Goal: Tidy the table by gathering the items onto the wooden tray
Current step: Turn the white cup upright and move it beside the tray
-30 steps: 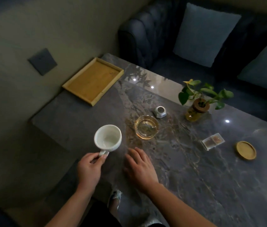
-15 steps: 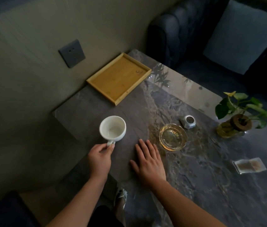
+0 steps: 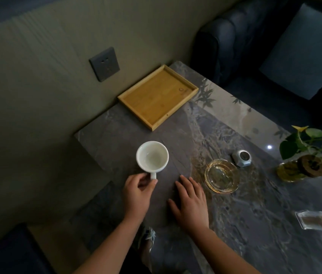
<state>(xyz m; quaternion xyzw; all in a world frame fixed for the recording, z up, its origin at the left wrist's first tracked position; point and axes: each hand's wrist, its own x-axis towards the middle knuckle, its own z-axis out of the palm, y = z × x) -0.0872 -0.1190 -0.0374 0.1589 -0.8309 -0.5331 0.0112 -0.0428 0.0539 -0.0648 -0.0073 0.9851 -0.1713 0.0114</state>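
An empty white mug [image 3: 152, 156] is near the table's left front edge, and my left hand [image 3: 137, 192] grips its handle from below. My right hand [image 3: 190, 202] lies flat on the dark marble table [image 3: 255, 224], fingers spread, holding nothing. The wooden tray [image 3: 157, 96] sits empty at the far left corner against the wall, well beyond the mug. A clear amber glass ashtray [image 3: 221, 176] stands just right of my right hand. Behind it is a small silver angular object [image 3: 242, 158]. A clear packet with brown contents [image 3: 317, 222] lies at the right edge.
A potted plant in an amber glass vase [image 3: 302, 167] stands at the right. A dark sofa [image 3: 225, 42] with grey cushions runs behind the table. The wall with a grey socket [image 3: 104, 64] is on the left. My foot [image 3: 146, 240] shows below the table edge.
The camera view has swung left, so the tray sits nearer the centre and the wooden coaster has left the frame. My left hand keeps the mug, carried a little toward the tray.
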